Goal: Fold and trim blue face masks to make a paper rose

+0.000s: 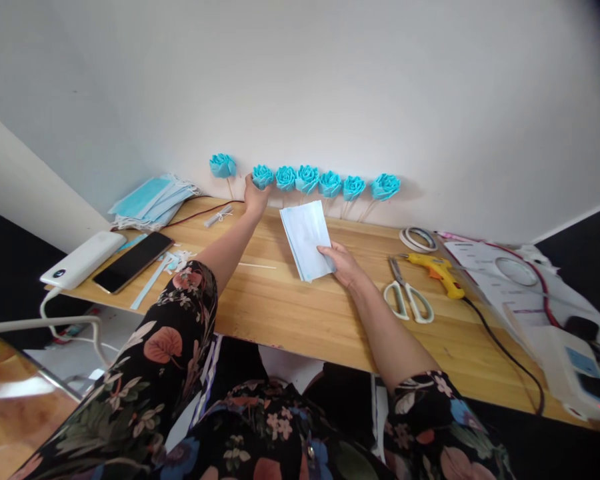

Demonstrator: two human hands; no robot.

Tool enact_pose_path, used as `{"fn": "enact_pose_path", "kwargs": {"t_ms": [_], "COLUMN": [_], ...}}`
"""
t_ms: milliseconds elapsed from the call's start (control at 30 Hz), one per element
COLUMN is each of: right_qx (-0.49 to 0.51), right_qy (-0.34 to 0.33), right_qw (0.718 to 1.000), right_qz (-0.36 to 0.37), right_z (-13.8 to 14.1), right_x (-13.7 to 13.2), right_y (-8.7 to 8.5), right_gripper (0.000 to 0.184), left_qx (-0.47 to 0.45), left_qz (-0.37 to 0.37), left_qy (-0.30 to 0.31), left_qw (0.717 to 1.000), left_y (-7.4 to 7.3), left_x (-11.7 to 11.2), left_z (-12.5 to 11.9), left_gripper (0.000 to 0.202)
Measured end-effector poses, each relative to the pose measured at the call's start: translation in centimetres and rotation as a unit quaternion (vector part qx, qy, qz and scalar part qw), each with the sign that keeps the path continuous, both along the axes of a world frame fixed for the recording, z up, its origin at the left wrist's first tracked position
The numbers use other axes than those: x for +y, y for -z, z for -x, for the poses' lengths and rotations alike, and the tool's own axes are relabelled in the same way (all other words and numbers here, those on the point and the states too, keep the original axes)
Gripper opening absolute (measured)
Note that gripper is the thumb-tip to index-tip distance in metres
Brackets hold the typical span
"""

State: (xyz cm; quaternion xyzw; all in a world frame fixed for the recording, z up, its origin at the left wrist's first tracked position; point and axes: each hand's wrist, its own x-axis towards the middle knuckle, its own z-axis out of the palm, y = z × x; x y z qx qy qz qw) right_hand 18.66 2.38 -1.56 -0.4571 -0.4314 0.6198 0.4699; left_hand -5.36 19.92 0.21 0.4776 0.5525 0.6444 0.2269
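Observation:
Several blue flowers of folded material on thin sticks lean in a row against the wall. My left hand point(257, 196) reaches to the back of the table, its fingers closed around the lower part of one blue flower point(263, 175); that flower's stick is hidden. A single blue flower point(223, 165) stands apart to the left of this hand. In front of me my right hand point(344, 263) pinches a stack of pale blue-white sheets point(307, 237) by its right edge, thumb on top. The sheets are held tilted above the wooden table point(290, 313).
On the left lie stacked face masks point(153, 200), a phone point(133, 262), a white power bank point(83, 260) with a cable, and cut scraps point(179, 259). Rightward are scissors point(405, 293), tape rolls point(418, 239), a yellow glue gun point(437, 272) with its cord, and papers point(490, 273).

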Motion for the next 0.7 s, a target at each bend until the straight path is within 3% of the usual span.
{"fn": "enact_pose_path", "kwargs": {"t_ms": [700], "right_qx": [0.009], "right_qy": [-0.006], "right_qw": [1.000], "right_qz": [0.003], "right_z": [0.22], "right_x": [-0.19], "right_y": [-0.32], "right_gripper": [0.033], "left_qx": [0.014], "left_qz": [0.002], "left_qy": [0.032], "left_qw": [0.999], "left_y": [-0.18], "left_x": [-0.43], "left_z": [-0.16], "left_gripper": [0.049]}}
